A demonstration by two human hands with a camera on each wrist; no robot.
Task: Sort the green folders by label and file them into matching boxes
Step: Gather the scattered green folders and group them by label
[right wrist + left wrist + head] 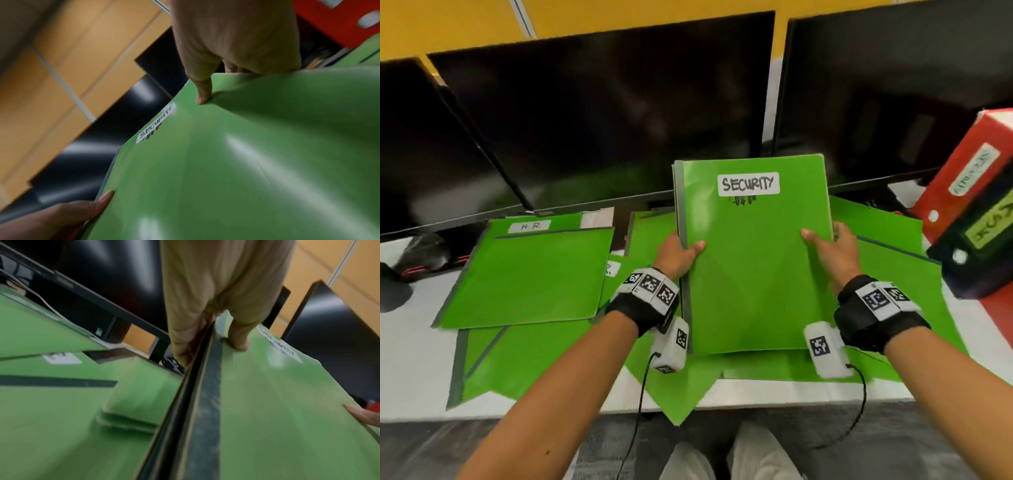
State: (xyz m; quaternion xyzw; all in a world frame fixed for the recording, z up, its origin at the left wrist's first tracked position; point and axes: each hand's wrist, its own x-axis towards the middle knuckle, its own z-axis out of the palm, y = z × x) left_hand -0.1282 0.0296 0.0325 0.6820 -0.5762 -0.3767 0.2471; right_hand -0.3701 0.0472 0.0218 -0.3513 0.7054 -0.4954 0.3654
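Note:
A green folder labelled SECURITY is lifted off the desk, with more folders stacked behind it. My left hand pinches its grey spine edge, thumb on the front cover and fingers behind. My right hand grips the opposite edge the same way, thumb pressing the cover. A folder labelled H.R. lies flat at the left. Several other green folders lie spread over the desk beneath. A red box and a black box with labels stand at the right.
Three dark monitors stand along the back of the white desk. A dark object with red trim sits at the far left. The desk's front edge runs just ahead of my knees.

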